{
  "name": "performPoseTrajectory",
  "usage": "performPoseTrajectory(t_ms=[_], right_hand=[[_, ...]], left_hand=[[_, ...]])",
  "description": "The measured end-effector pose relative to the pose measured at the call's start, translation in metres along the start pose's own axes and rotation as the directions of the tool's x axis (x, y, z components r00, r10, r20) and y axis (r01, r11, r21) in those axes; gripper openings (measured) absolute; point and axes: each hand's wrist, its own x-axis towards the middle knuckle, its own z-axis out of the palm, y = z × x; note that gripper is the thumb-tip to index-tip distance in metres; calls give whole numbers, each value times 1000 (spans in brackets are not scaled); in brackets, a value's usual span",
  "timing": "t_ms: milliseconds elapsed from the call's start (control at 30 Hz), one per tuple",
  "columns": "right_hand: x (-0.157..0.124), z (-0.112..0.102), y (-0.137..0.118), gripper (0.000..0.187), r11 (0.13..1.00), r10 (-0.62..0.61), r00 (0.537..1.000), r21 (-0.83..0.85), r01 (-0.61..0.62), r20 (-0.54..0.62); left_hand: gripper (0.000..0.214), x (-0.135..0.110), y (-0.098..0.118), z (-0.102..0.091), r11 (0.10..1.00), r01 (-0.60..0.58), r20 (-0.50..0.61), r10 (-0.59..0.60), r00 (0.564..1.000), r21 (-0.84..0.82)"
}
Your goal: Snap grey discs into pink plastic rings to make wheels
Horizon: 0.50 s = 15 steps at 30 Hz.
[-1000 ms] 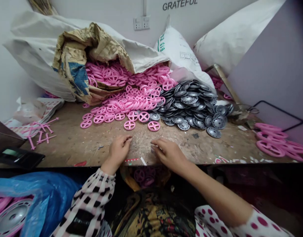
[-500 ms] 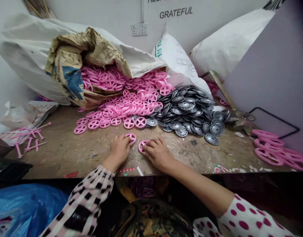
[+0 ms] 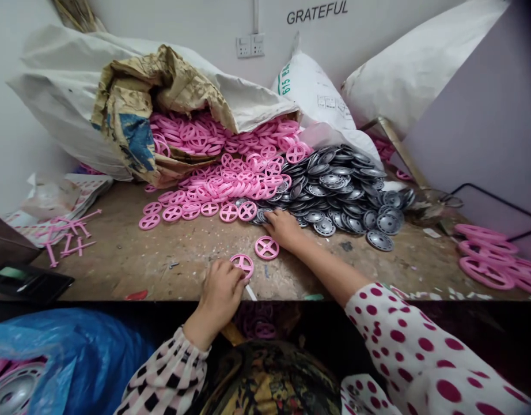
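My left hand [image 3: 221, 290] is at the table's front edge, fingers closed on the rim of a pink four-spoked toy wheel ring [image 3: 248, 260]. A second pink wheel ring [image 3: 266, 247] lies flat on the tabletop, a little right of it and below my right wrist. Farther back, my right hand [image 3: 284, 228] has its fingertips curled onto a grey toy hubcap [image 3: 260, 216] at the near edge of the grey pile; the fingers partly cover it. Grey hubcaps [image 3: 334, 181] are heaped behind this hand. Beside them, pink rings [image 3: 231, 181] spill from a torn paper-lined sack [image 3: 127, 115].
Pink rods [image 3: 69, 236] lie at the left, near a dark device [image 3: 30, 282]. Larger pink rings [image 3: 485, 271] are stacked at the right edge. White sacks [image 3: 311, 86] lean on the wall. A blue plastic bag [image 3: 88, 357] stands below the table [image 3: 162, 271].
My right hand has left its pink ring lying on the table and moved back to the grey pile. My left hand has come nearer the front edge with its ring.
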Motion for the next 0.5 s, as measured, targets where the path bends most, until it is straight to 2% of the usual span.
performPoseTrajectory(t_ms=[200,333,433,500], right_hand=[[-43,-7,8,37,977,-215,974,0,215,77],[-51,-13,13,36,973,-231,967,21,230,109],[-46,-16,11,38,981,-193,972,14,193,135],[-40,-18,12,38,986,-168,974,31,165,151]], left_hand=[[18,-6,-3,4,989,11,-114,-28,993,-149],[14,-9,-3,4,935,18,-184,-89,979,-355],[11,-12,2,-2,823,113,-132,-222,966,-556],[11,-14,6,-7,674,220,-57,-363,930,-706]])
